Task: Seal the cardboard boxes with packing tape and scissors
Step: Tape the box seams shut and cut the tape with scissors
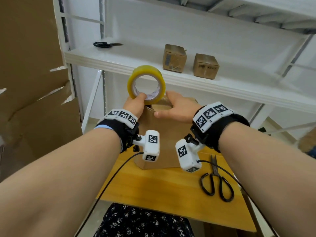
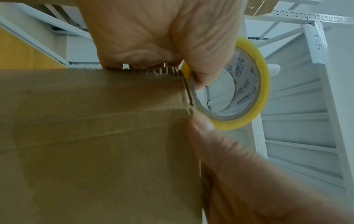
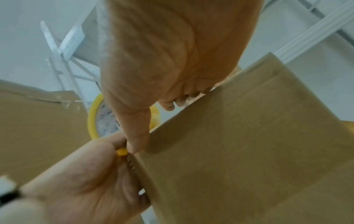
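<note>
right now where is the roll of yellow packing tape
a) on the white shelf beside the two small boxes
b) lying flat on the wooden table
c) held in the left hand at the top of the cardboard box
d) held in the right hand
c: the left hand grips the roll of yellow packing tape, thumb through its core, at the top edge of the brown cardboard box; the right hand rests on the box top.
</note>
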`<state>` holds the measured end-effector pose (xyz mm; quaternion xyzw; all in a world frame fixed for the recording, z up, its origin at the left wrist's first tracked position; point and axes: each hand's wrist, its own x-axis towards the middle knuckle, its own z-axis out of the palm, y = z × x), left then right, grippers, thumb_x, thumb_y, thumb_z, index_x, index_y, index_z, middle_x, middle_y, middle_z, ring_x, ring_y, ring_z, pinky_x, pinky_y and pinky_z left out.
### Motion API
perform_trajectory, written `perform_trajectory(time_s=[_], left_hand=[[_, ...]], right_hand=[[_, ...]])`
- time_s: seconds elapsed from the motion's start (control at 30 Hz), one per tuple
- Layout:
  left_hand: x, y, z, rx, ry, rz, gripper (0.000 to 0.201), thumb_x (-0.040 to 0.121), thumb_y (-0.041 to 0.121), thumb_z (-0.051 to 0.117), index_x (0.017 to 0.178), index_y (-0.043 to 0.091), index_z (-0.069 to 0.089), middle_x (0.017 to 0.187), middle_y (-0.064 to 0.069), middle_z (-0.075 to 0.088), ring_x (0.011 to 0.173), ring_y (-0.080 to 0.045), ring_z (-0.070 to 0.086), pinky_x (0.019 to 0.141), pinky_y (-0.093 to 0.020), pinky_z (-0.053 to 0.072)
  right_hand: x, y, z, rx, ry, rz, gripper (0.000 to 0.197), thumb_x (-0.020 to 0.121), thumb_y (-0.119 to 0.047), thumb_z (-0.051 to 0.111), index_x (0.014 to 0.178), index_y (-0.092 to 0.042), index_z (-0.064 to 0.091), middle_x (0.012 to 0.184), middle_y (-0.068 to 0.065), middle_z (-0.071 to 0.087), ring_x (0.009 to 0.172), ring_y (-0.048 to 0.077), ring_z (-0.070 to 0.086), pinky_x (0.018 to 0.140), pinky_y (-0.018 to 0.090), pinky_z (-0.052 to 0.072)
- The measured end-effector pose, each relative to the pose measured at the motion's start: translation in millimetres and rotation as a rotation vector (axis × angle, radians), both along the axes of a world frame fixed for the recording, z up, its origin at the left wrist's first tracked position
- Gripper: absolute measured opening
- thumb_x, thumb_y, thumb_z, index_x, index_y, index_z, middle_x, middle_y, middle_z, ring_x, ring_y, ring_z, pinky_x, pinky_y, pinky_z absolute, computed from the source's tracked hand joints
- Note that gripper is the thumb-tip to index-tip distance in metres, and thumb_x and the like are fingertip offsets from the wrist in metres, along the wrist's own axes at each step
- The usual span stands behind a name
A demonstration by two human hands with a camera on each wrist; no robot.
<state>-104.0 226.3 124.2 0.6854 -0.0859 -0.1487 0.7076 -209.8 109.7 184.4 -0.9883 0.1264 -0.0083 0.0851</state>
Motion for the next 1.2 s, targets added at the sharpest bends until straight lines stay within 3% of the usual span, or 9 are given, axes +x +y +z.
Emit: perform_trajectory(time_s=[0.1,0.33,0.47,0.57,0.67,0.77,0.93,1.03,1.2], left_hand=[[-7.0,2.0,3.1,0.024,-0.001,0.036,0.038,0.064,0.047,0.049,0.083,0.017,0.064,0.079,-0.009,0.062,0.079,-0.03,0.06,0.075,-0.041,0.047],[-9.4,9.6,8.3,0.083,-0.026,0.073,0.027,0.08,0.043,0.056,0.085,0.018,0.062,0.082,-0.007,0.061,0.08,-0.027,0.057,0.077,-0.036,0.044],[-14.3,13.6,12.0,0.101,0.017,0.09,0.065,0.071,0.055,0.063,0.12,0.016,0.05,0.105,-0.008,0.062,0.096,-0.028,0.061,0.092,-0.047,0.05],[-12.4,18.8,23.2,0.07,-0.029,0.136,0.058,0.079,0.041,0.069,0.122,0.017,0.037,0.093,0.0,0.053,0.09,-0.022,0.056,0.089,-0.041,0.05],[-9.0,24.0,36.6,0.143,-0.135,0.167,0.054,0.087,0.028,0.066,0.129,0.016,0.034,0.094,-0.002,0.052,0.089,-0.024,0.054,0.079,-0.037,0.045],[-11.7,23.9,48.6,0.16,-0.163,0.148,0.056,0.088,0.025,0.064,0.133,0.014,0.032,0.104,-0.005,0.05,0.092,-0.025,0.051,0.08,-0.034,0.037],[-18.1,25.8,58.7,0.14,-0.266,0.296,0.064,0.074,0.026,0.065,0.131,0.023,0.037,0.129,-0.008,0.045,0.114,-0.028,0.047,0.095,-0.041,0.04],[-23.5,27.4,64.2,0.125,-0.463,0.424,0.053,0.072,0.027,0.062,0.122,0.022,0.043,0.124,-0.002,0.046,0.112,-0.022,0.043,0.095,-0.036,0.039],[-41.1,22.5,75.9,0.108,-0.686,0.4,0.033,0.077,0.023,0.056,0.108,0.021,0.045,0.107,0.003,0.048,0.098,-0.017,0.046,0.084,-0.028,0.04]], right_hand=[[3.0,12.3,-7.0,0.031,-0.011,0.048,0.071,0.09,-0.056,0.06,0.149,-0.023,0.039,0.149,0.005,0.045,0.132,0.024,0.047,0.107,0.036,0.039],[10.0,20.5,-6.7,-0.05,0.066,0.035,0.073,0.086,-0.059,0.063,0.147,-0.027,0.04,0.147,0.002,0.048,0.123,0.025,0.053,0.102,0.037,0.044],[7.4,21.8,2.3,-0.038,0.109,0.016,0.079,0.083,-0.06,0.065,0.149,-0.028,0.036,0.149,0.001,0.046,0.127,0.024,0.051,0.107,0.04,0.043],[-2.8,13.4,9.9,0.111,-0.03,-0.038,0.08,0.088,-0.048,0.069,0.153,-0.021,0.031,0.154,0.003,0.041,0.137,0.023,0.044,0.106,0.03,0.035],[-11.4,2.0,14.4,0.104,-0.041,-0.095,0.088,0.089,-0.048,0.067,0.157,-0.017,0.022,0.16,0.004,0.031,0.144,0.024,0.034,0.115,0.037,0.03],[-17.4,-2.6,15.4,0.085,-0.003,-0.114,0.083,0.088,-0.047,0.068,0.156,-0.02,0.028,0.156,0.002,0.039,0.141,0.024,0.04,0.115,0.04,0.034],[-26.5,-0.1,20.7,0.11,-0.063,-0.094,0.067,0.093,-0.028,0.063,0.153,-0.021,0.036,0.153,0.002,0.044,0.137,0.024,0.044,0.11,0.035,0.036],[-31.5,-3.3,24.2,0.132,-0.141,-0.122,0.059,0.093,-0.018,0.058,0.15,-0.02,0.042,0.152,0.001,0.045,0.138,0.022,0.043,0.111,0.033,0.035],[-42.6,-11.6,22.2,0.165,-0.262,-0.172,0.047,0.093,-0.011,0.055,0.14,-0.018,0.057,0.141,0.001,0.058,0.129,0.019,0.053,0.106,0.03,0.04]])
